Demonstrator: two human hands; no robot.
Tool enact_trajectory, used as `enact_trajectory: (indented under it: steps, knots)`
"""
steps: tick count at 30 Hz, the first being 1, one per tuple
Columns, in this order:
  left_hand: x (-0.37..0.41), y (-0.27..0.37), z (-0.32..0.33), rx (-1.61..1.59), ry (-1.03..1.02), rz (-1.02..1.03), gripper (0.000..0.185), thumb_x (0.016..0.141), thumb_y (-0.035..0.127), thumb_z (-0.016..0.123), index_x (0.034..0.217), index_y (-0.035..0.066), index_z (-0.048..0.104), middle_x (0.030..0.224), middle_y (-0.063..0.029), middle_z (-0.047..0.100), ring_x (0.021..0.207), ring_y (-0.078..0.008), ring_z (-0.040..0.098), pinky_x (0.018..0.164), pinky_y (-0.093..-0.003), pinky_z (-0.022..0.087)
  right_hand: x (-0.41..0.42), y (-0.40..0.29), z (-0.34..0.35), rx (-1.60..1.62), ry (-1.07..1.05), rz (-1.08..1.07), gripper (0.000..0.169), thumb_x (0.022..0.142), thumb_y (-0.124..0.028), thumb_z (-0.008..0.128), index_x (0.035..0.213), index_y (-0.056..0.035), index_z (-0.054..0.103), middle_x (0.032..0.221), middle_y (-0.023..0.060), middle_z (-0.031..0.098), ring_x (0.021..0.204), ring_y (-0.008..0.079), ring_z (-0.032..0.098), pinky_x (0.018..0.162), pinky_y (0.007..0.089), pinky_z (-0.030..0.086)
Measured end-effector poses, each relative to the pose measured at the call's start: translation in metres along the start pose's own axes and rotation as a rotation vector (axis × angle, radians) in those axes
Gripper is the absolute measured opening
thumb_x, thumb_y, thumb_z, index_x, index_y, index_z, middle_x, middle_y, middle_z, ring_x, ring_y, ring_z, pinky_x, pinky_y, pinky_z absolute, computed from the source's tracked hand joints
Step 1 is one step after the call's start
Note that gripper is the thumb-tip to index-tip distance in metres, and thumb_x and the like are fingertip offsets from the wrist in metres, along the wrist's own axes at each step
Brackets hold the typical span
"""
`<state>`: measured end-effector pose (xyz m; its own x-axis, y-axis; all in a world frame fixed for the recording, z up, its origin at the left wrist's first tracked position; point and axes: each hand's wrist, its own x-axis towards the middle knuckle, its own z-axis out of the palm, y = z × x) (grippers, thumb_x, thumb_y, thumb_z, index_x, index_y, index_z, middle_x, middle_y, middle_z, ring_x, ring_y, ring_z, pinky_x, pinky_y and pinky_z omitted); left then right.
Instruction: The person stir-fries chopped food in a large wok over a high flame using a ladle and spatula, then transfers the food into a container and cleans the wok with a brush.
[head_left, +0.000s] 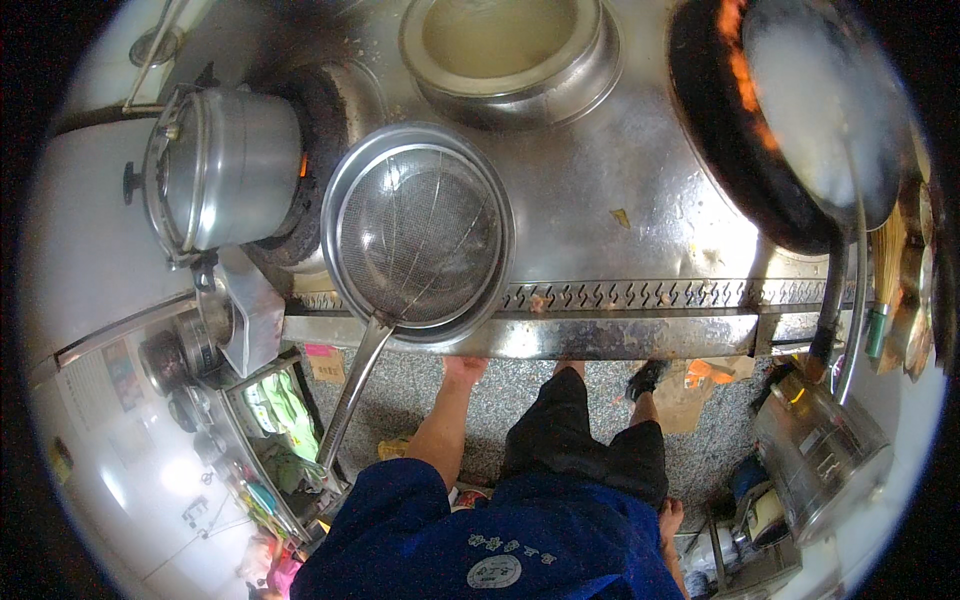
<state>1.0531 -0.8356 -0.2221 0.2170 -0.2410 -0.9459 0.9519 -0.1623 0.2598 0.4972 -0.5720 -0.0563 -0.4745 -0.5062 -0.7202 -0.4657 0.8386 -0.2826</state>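
My left hand (465, 367) reaches down to the front edge of the stainless steel stove (585, 335). Its fingers are hidden beneath that edge. Beside my body on the right hangs my right hand (671, 519), partly covered by my shirt; whether its fingers are closed is unclear. Above my left hand, a round fine-mesh strainer (420, 232) rests on a metal basin (501, 300), its long handle (356, 397) sticking out over the floor. To the right, a black wok (795, 172) steams over its burner with orange flame at the rim. A ladle (856, 202) leans in it.
A lidded pressure cooker (244, 165) stands on the left burner. Cloudy liquid fills a round pot (510, 82) at the back. A bamboo brush (885, 262) hangs at the far right, above a steel container (825, 450). Flattened cardboard (686, 405) lies on the floor.
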Motion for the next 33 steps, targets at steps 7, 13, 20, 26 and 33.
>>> enact_trajectory:
  steps: [7, 13, 20, 26, 33]
  knots:
    - [-0.018, -0.008, 0.021, -0.022, 0.071, 0.009, 0.041, 0.091, 0.043, 0.049, 0.105, 0.009, 0.064, 0.102, -0.0075, 0.068, 0.089, -0.0240, 0.065, 0.075, -0.0396, 0.055, -0.001, -0.006, -0.003, -0.034, 0.020, 0.079, 0.029, 0.087, -0.026, 0.053, 0.091, 0.0026, 0.059, 0.079, 0.0246, 0.059, 0.073, 0.0394, 0.057, 0.069, 0.0474, 0.044]
    - [0.024, 0.002, -0.024, -0.131, -0.126, -0.121, 0.037, 0.089, 0.041, 0.051, 0.106, 0.011, 0.064, 0.103, -0.0062, 0.068, 0.090, -0.0239, 0.064, 0.076, -0.0416, 0.054, 0.000, 0.014, -0.004, -0.162, -0.080, -0.053, 0.030, 0.090, -0.027, 0.051, 0.094, 0.0015, 0.060, 0.094, 0.0258, 0.058, 0.087, 0.0384, 0.057, 0.074, 0.0488, 0.044]
    - [0.048, 0.008, -0.058, -0.125, -0.244, -0.169, 0.036, 0.089, 0.040, 0.051, 0.107, 0.011, 0.064, 0.107, -0.0065, 0.068, 0.096, -0.0248, 0.065, 0.081, -0.0436, 0.054, -0.005, -0.024, -0.005, -0.044, -0.005, 0.171, 0.027, 0.088, -0.023, 0.049, 0.100, -0.0027, 0.063, 0.092, 0.0214, 0.062, 0.085, 0.0397, 0.060, 0.075, 0.0479, 0.046]
    - [-0.003, -0.008, 0.009, 0.028, 0.123, -0.009, 0.034, 0.091, 0.042, 0.045, 0.088, 0.013, 0.061, 0.077, -0.0012, 0.063, 0.047, -0.0115, 0.044, 0.043, -0.0233, 0.037, -0.002, -0.020, -0.008, -0.087, -0.036, 0.078, 0.029, 0.088, -0.025, 0.051, 0.101, -0.0024, 0.064, 0.096, 0.0207, 0.064, 0.088, 0.0387, 0.061, 0.076, 0.0464, 0.048]
    - [-0.041, -0.016, 0.007, 0.109, 0.091, -0.138, 0.039, 0.091, 0.041, 0.047, 0.112, 0.009, 0.056, 0.100, -0.0139, 0.063, 0.082, -0.0250, 0.063, 0.069, -0.0384, 0.055, 0.014, -0.018, -0.005, -0.042, -0.006, 0.093, 0.031, 0.088, -0.027, 0.054, 0.101, -0.0012, 0.065, 0.095, 0.0218, 0.065, 0.087, 0.0371, 0.062, 0.078, 0.0455, 0.048]
